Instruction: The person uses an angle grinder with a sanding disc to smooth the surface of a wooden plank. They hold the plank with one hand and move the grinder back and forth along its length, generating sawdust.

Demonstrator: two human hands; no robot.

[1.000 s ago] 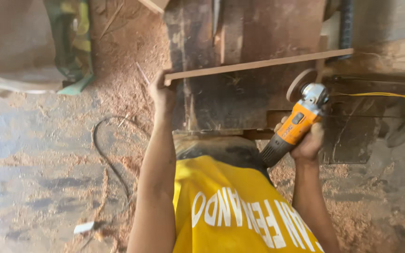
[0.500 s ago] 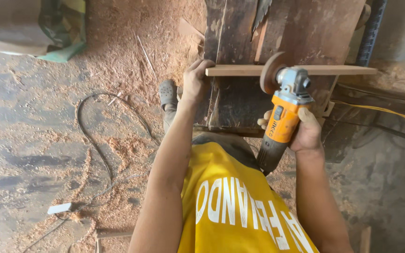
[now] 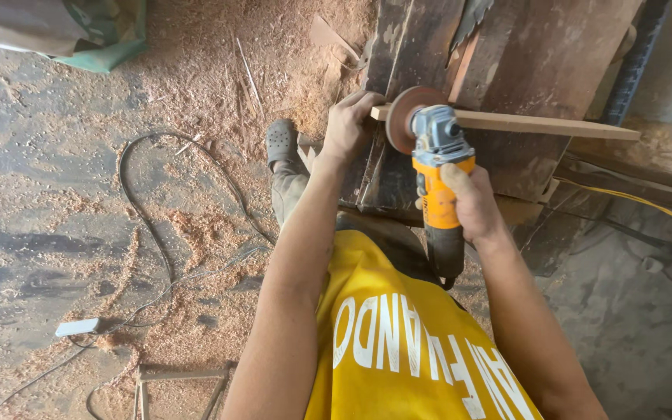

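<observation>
The floor (image 3: 64, 194) is lying under a layer of sawdust, with a dark cable (image 3: 153, 233) looping across it and a white power strip (image 3: 77, 327) sitting at lower left. A green-edged sack (image 3: 79, 35) is resting at upper left. Dark planks (image 3: 523, 70) are forming the work surface ahead of the person, whose grey shoe (image 3: 281, 141) is planted just beside them.

The strip (image 3: 538, 123) is lying across the planks with its long axis running left to right, slightly downward toward the right. The left hand (image 3: 349, 124) is closing around its left end and holding it against the planks. The right hand (image 3: 472, 204) is gripping the body of the orange grinder (image 3: 439, 187), whose body is pointing away from the person toward the strip. The disc (image 3: 404, 117) is meeting the strip just beside the left hand; whether it is touching the fingers' side of the wood cannot be told. The left hand is the nearer one to the contact point. A yellow cord (image 3: 631, 198) is trailing off to the right, well apart from the disc.
</observation>
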